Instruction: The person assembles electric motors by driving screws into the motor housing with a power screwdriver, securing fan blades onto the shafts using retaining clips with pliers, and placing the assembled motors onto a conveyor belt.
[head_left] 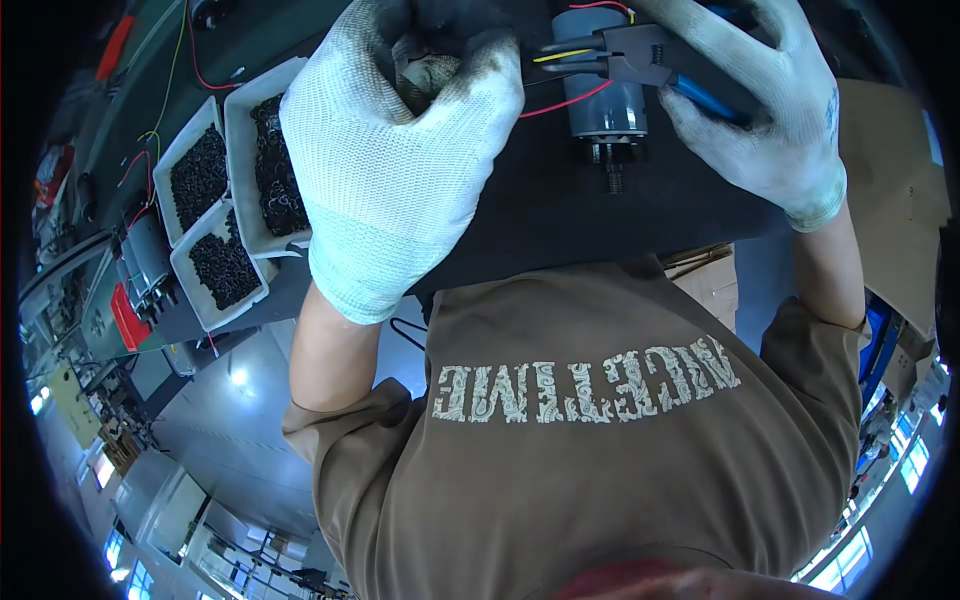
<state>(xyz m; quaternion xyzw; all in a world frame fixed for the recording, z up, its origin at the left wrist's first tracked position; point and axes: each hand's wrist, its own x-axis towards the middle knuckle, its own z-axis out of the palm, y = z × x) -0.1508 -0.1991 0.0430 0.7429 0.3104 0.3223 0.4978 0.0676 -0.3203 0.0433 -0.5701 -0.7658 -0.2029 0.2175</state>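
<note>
So, right hand (785, 130), in a soiled white knit glove, sits at 1 o'clock, wrapped round the blue-handled, dark-metal pliers (635, 55). Their nose points to 9 o'clock, probably so the tips meet the wiring side-on; the jaws look slightly apart, with a thin yellow wire (562, 55) along them, no telling whether nipped. Left hand (400, 180), same glove, at 11 o'clock: fingers curled in toward the thumb, tips lost in dark, so can't tell if it grips anything. A thin red wire (570, 102) runs behind its edge, which hints at steadying leads, unconfirmed. Grey-blue cylindrical motor (608, 110) is at 12 o'clock, between the hands on the matte black work surface (540, 230), threaded shaft toward 6; that seems to leave the lead end near the pliers. Off at 10 o'clock, white plastic trays (238, 160) hold small black parts (222, 272), grouped beside the left forearm, presumably for easy reach. A second grey motor (148, 250) lies at 9, well apart.
</note>
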